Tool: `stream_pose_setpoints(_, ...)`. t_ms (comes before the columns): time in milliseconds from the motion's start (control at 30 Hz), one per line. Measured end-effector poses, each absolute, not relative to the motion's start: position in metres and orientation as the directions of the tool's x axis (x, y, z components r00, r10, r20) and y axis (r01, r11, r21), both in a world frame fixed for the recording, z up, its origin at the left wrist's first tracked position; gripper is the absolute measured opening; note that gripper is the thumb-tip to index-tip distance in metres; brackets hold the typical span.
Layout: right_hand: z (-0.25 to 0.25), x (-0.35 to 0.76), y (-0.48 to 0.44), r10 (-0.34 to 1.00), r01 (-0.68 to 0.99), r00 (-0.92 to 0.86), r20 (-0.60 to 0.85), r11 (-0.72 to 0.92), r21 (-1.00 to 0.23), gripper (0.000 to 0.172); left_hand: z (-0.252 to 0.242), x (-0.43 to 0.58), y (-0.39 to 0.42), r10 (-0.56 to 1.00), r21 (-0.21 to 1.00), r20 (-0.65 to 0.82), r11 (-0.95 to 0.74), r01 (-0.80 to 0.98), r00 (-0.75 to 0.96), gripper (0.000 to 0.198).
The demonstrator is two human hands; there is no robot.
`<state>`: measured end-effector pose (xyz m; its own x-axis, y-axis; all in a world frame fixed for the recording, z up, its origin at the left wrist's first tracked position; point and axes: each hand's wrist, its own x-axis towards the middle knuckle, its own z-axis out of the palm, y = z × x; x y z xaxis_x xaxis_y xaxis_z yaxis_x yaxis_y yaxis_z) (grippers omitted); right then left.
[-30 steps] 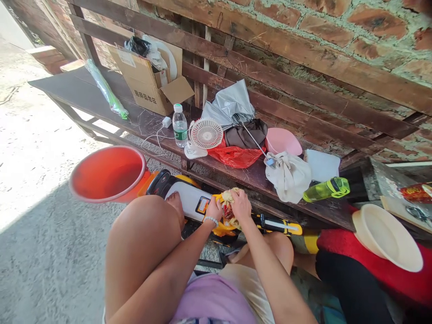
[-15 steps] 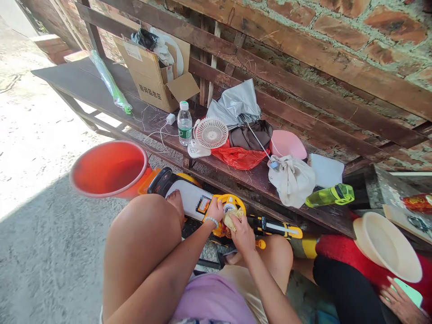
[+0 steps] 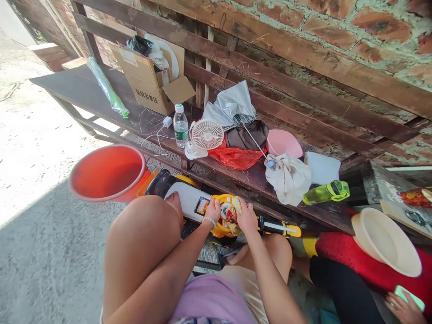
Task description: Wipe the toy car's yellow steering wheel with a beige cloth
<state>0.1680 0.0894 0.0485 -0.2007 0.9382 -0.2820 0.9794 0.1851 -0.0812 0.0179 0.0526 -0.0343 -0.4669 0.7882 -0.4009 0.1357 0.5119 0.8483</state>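
Between my legs stands a yellow, white and black ride-on toy vehicle point(image 3: 184, 198) with a yellow steering wheel. My left hand point(image 3: 212, 211), a beaded bracelet at its wrist, is closed on the left side of the steering wheel point(image 3: 219, 230). In my right hand point(image 3: 248, 219) is a crumpled beige cloth point(image 3: 235, 206) with a red and brown patch showing. The cloth lies against the wheel's right side and covers part of it. A black and yellow arm point(image 3: 280, 227) sticks out from the toy towards the right. My bare foot point(image 3: 174, 204) rests on its white part.
A wooden bench point(image 3: 158, 130) along the brick wall carries a cardboard box point(image 3: 145, 85), water bottle point(image 3: 181, 128), small fan point(image 3: 206, 134), silver umbrella point(image 3: 232, 101) and green bottle point(image 3: 326, 193). An orange bucket point(image 3: 108, 173) stands left. At right, a person's hand point(image 3: 403, 308) holds a phone near cream basins point(image 3: 388, 240).
My right hand has shifted slightly right and up with the cloth, turning over so its back shows more. The cloth's red-brown patch is now exposed. My left hand stays on the wheel.
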Motion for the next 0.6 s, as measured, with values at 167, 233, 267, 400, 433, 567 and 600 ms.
stream_pose_setpoints(167, 0.039, 0.175, 0.052, 0.931, 0.982, -0.187, -0.315, 0.19, -0.021, 0.058, -0.034, 0.018, 0.054, 0.789, 0.849, -0.404, 0.513, 0.132, -0.463, 0.02)
stream_pose_setpoints(233, 0.04, 0.181, 0.033, 0.916, 0.978, -0.2, -0.349, 0.206, -0.021, 0.057, -0.036, 0.019, 0.055, 0.786, 0.85, -0.406, 0.512, 0.123, -0.466, 0.02)
stream_pose_setpoints(267, 0.04, 0.183, 0.025, 0.907, 0.977, -0.205, -0.368, 0.211, -0.027, 0.056, -0.037, 0.019, 0.055, 0.785, 0.851, -0.406, 0.511, 0.119, -0.467, 0.02)
stream_pose_setpoints(400, 0.044, 0.191, 0.01, 0.88, 0.965, -0.26, -0.398, 0.227, -0.129, 0.051, -0.037, 0.02, 0.055, 0.773, 0.846, -0.419, 0.522, 0.103, -0.476, 0.019)
stream_pose_setpoints(433, 0.045, 0.192, 0.01, 0.882, 0.957, -0.28, -0.38, 0.226, -0.181, 0.05, -0.037, 0.02, 0.055, 0.77, 0.844, -0.423, 0.526, 0.1, -0.479, 0.019)
stream_pose_setpoints(567, 0.047, 0.188, 0.031, 0.934, 0.918, -0.292, -0.207, 0.213, -0.334, 0.052, -0.035, 0.02, 0.055, 0.762, 0.841, -0.429, 0.533, 0.095, -0.486, 0.02)
stream_pose_setpoints(600, 0.048, 0.184, 0.04, 0.944, 0.915, -0.287, -0.161, 0.22, -0.339, 0.053, -0.035, 0.02, 0.055, 0.761, 0.84, -0.429, 0.534, 0.093, -0.487, 0.02)
